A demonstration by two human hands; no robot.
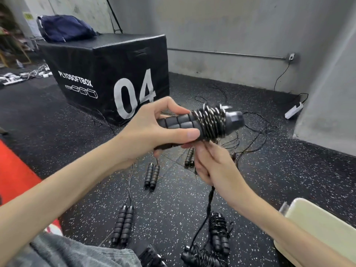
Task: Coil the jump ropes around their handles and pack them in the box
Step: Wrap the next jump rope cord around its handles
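Handles [179,124] being held midair, long axis running left-right, cord [211,120] coiling at their right end. Left hand [154,132] gripping the left part, fingers curled round. Right hand [213,166] just below, pinching loose cord, feeding upward. More ropes [152,176] lying on floor [77,151].

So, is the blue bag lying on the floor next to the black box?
No, the blue bag rests on top of the black plyo box, at its far left corner, not on the floor.
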